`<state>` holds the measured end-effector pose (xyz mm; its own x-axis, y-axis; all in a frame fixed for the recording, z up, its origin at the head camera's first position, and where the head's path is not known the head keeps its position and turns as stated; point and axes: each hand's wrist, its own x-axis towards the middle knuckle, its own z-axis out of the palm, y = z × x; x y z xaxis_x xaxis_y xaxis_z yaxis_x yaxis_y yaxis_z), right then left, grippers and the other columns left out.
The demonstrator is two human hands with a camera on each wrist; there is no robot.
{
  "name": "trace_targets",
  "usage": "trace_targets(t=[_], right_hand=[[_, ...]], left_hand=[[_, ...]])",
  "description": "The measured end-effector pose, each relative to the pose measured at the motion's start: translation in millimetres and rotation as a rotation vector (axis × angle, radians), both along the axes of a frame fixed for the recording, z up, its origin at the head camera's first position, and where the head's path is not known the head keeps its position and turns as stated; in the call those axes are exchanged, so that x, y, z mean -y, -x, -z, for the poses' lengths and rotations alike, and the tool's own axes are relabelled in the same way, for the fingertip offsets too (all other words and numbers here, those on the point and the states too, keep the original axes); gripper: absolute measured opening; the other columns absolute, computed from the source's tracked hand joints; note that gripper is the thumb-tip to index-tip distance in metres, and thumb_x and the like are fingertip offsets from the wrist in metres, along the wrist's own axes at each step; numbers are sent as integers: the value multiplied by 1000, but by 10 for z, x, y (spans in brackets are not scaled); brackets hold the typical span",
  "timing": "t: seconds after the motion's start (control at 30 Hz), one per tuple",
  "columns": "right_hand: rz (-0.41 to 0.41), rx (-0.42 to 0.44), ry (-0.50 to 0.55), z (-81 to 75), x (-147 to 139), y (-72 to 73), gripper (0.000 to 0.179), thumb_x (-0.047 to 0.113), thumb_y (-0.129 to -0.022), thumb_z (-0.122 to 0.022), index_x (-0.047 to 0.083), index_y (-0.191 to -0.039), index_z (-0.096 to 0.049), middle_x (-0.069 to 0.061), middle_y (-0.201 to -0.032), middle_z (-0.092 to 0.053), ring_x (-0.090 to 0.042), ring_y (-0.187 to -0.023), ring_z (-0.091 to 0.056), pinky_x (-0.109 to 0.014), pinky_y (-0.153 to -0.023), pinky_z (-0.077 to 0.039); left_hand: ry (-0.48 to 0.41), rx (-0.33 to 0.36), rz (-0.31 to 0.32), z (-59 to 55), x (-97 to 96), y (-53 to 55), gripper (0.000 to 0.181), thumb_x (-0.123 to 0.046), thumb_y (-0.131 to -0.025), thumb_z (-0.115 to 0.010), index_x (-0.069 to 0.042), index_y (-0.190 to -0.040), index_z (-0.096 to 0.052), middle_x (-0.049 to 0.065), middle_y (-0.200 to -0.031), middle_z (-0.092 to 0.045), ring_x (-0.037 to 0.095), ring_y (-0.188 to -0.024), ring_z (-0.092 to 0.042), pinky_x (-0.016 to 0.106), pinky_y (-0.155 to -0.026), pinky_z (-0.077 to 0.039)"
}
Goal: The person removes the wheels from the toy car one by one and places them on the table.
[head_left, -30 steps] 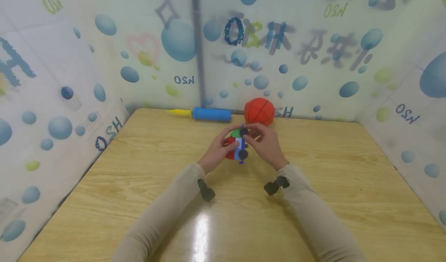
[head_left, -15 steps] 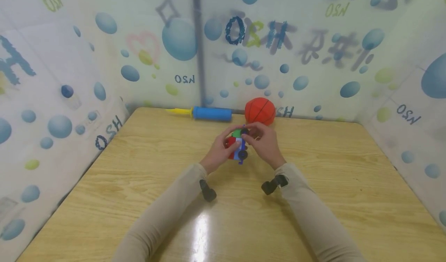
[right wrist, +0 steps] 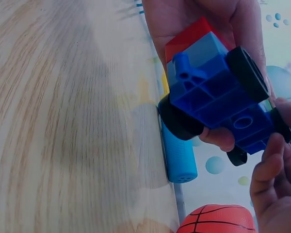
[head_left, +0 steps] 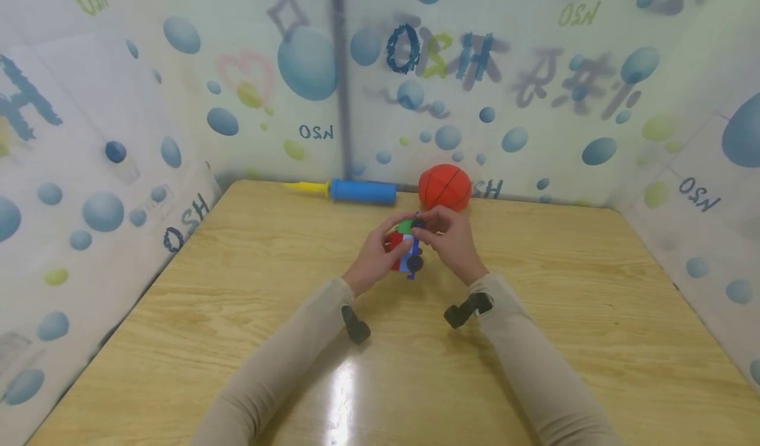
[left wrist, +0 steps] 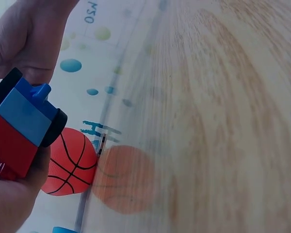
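A toy block car is held up over the table between both hands. It has a blue chassis with black wheels, light blue and red blocks, and a green block at the far end. My left hand grips the body, its thumb across the side of the blocks. My right hand pinches a wheel at the far end between thumb and fingers. In the right wrist view the car's underside faces the camera, and one left fingertip shows between the wheels.
Against the back wall lies a blue hand pump with a yellow end. Beside it, behind the hands, sits a red ball with black basketball lines. The wooden table meets patterned curtain-like walls at its back and sides.
Both hands keep their hold on the toy car, with the right fingers shifting only slightly at the wheel. The whole head view moves a little.
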<state>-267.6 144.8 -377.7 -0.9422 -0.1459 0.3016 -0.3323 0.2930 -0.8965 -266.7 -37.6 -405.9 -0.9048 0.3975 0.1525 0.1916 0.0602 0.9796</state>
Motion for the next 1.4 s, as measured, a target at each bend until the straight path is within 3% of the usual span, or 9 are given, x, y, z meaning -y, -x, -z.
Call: trace_targets(t=[0.27,0.5,0.73,0.93,1.13,1.3,1.4], right_hand=[[-6,56,35,-4,12,11,24,9,-86,-78,2,-107,-67,-17,-105,-69,-17,-77,-67,-24,-67,-55],[-12,131,77,-6,26,39,21,9,-86,-78,2,-101,-66,0,-90,-62,-14,-69,-63,-21,-59,-49],[-38,180,118,1,20,54,19,9,-86,-78,3,-95,-63,3,-81,-56,-11,-61,-54,-20,-51,-40],[-82,177,143,18,3,61,20,7,-87,-76,4,-88,-57,5,-80,-53,-10,-54,-47,-21,-48,-34],[-135,129,128,40,-2,59,23,8,-88,-76,1,-88,-54,3,-74,-52,-11,-49,-40,-22,-46,-32],[-181,60,116,56,-10,49,23,3,-87,-76,-3,-87,-54,0,-72,-53,-14,-51,-54,-24,-44,-45],[-198,17,77,45,-6,23,22,1,-85,-77,-4,-86,-56,-2,-74,-57,-24,-59,-65,-30,-44,-52]], left_hand=[[1,12,-6,5,1,-5,49,-15,-102,-57,-27,-149,-44,12,-139,-56,31,-113,-68,40,-92,-60],[-30,24,-18,2,2,-31,45,-14,-102,-57,-30,-144,-49,14,-134,-61,36,-109,-71,36,-75,-63],[-81,34,1,26,-2,-23,43,-10,-103,-54,-26,-144,-50,19,-132,-63,45,-108,-70,37,-72,-63],[-112,62,12,15,-9,-28,42,-11,-104,-53,-23,-144,-51,24,-132,-63,47,-110,-69,40,-79,-63],[-78,39,-10,4,17,-39,42,-9,-103,-54,-22,-144,-53,20,-137,-60,42,-107,-71,37,-81,-63],[-61,31,-29,4,21,-36,41,-9,-102,-55,-20,-142,-54,19,-136,-60,36,-105,-72,33,-78,-62],[-51,71,-46,12,22,-39,41,-13,-102,-57,-18,-143,-54,19,-135,-60,27,-99,-70,34,-71,-62]])
